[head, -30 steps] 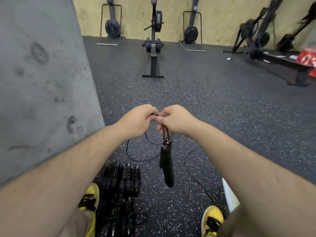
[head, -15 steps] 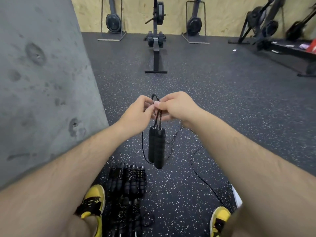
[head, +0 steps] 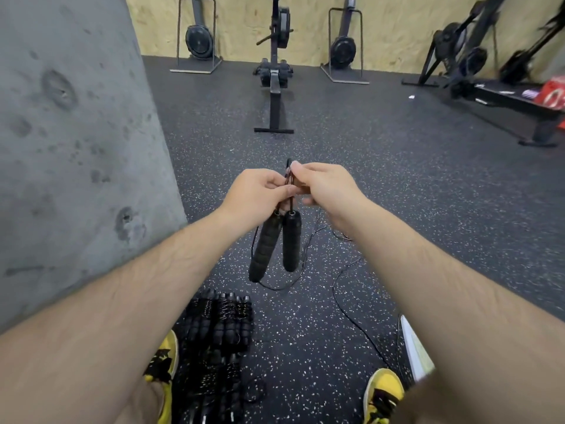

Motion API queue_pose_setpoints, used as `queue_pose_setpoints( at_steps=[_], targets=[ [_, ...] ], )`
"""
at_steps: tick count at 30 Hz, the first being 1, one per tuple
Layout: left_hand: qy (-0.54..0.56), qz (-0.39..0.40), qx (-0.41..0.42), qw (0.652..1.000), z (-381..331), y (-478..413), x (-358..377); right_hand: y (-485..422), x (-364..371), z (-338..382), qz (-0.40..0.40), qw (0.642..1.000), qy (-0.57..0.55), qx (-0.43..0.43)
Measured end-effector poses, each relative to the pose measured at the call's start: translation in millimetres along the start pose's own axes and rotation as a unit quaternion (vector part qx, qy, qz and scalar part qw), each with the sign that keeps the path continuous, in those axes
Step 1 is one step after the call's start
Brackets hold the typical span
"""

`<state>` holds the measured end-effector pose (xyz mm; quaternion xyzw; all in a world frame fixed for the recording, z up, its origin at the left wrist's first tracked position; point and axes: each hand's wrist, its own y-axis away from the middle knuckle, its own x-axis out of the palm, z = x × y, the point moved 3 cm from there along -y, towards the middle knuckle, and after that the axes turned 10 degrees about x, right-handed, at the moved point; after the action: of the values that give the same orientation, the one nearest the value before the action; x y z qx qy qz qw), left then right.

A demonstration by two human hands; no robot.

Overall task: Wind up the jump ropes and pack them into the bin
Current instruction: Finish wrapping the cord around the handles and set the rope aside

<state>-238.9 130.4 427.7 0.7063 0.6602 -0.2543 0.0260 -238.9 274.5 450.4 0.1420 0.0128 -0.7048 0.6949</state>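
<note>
Winding looks barely begun. Nearest, finished jump ropes (head: 218, 327) lie bundled by the yellow shoes (head: 383, 393); no bin is identifiable. Higher up, the cable (head: 345, 310) trails loose over the speckled floor (head: 397, 179), so next it wants coiling round the paired handles (head: 276, 244). Farther out, both arms reach forward, left hand (head: 255, 194) and right hand (head: 325, 186) meeting, pinching the cord from which those handles dangle.

The two black foam handles (head: 275, 243) that hung together parallel under the left hand (head: 255, 194) have splayed apart, the left one now tilted outward at its bottom
</note>
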Motion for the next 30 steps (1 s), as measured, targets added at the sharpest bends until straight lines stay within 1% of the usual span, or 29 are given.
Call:
queue_pose_setpoints(
  at_steps=[1, 3, 5, 7, 9, 11, 13, 16, 17, 18, 19, 20, 21, 22, 23, 24, 26, 27, 28, 29, 30],
  targets=[
    [-0.002, -0.012, 0.001, 1.000, -1.7, -1.4, -3.8, 1.5, 0.1, -0.4, 0.008, 1.000, 0.012, -0.006],
    [-0.003, -0.036, 0.003, 0.999, -6.5, -3.8, -11.4, 2.8, 0.3, -4.6, 0.013, 0.997, 0.079, -0.014],
    [0.040, -0.064, -0.012, 0.997, -11.5, -5.3, -16.4, 9.0, 2.3, -14.3, 0.017, 0.986, 0.166, -0.013],
    [0.092, -0.092, -0.027, 0.991, -17.1, -5.3, -19.4, 18.6, 8.6, -25.5, 0.018, 0.976, 0.214, -0.021],
    [0.128, -0.105, -0.037, 0.985, -20.4, -5.4, -20.7, 25.6, 18.6, -34.0, 0.003, 0.965, 0.259, -0.040],
    [0.153, -0.112, -0.048, 0.981, -19.5, -6.7, -21.9, 26.3, 26.0, -38.5, -0.038, 0.956, 0.284, -0.065],
    [0.169, -0.115, -0.053, 0.977, -19.4, -6.6, -22.0, 23.8, 28.1, -38.3, -0.074, 0.954, 0.276, -0.087],
    [0.176, -0.114, -0.059, 0.976, -16.1, -7.9, -24.0, 23.7, 24.7, -32.2, -0.083, 0.938, 0.322, -0.098],
    [0.154, -0.113, -0.067, 0.979, -14.9, -7.9, -25.9, 23.3, 22.4, -29.9, -0.080, 0.931, 0.342, -0.098],
    [0.098, -0.111, -0.073, 0.986, -11.9, -8.4, -29.2, 23.1, 19.5, -27.2, -0.081, 0.925, 0.357, -0.101],
    [0.002, -0.106, -0.068, 0.992, -10.4, -9.1, -33.9, 23.0, 16.4, -24.3, -0.083, 0.919, 0.372, -0.104],
    [-0.117, -0.101, -0.045, 0.987, -10.8, -9.1, -40.0, 22.3, 13.1, -22.0, -0.086, 0.910, 0.391, -0.110],
    [-0.217, -0.091, -0.001, 0.972, -14.3, -6.8, -44.2, 21.5, 9.8, -20.1, -0.089, 0.897, 0.417, -0.116],
    [-0.286, -0.059, 0.055, 0.955, -18.9, -3.4, -45.1, 20.6, 6.7, -18.6, -0.091, 0.882, 0.444, -0.127],
    [-0.320, 0.000, 0.111, 0.941, -22.0, -0.1, -42.8, 19.7, 4.3, -17.5, -0.090, 0.868, 0.469, -0.138],
    [-0.331, 0.069, 0.159, 0.928, -23.8, 2.9, -37.9, 19.2, 2.8, -16.8, -0.087, 0.857, 0.486, -0.149],
    [-0.376, 0.168, 0.207, 0.888, -24.1, 10.6, -23.8, 19.1, 2.9, -15.5, -0.075, 0.846, 0.499, -0.172],
    [-0.403, 0.191, 0.218, 0.868, -23.6, 12.8, -16.8, 19.4, 4.1, -14.3, -0.069, 0.843, 0.500, -0.184],
    [-0.417, 0.194, 0.225, 0.859, -19.9, 12.3, -11.7, 20.2, 5.3, -13.0, -0.064, 0.842, 0.500, -0.193],
    [-0.422, 0.190, 0.232, 0.856, -19.9, 12.6, -7.3, 21.6, 6.1, -11.0, -0.060, 0.842, 0.498, -0.200],
    [-0.414, 0.175, 0.237, 0.861, -20.8, 11.9, -4.8, 23.5, 6.2, -9.3, -0.058, 0.842, 0.496, -0.204]
  ],
)
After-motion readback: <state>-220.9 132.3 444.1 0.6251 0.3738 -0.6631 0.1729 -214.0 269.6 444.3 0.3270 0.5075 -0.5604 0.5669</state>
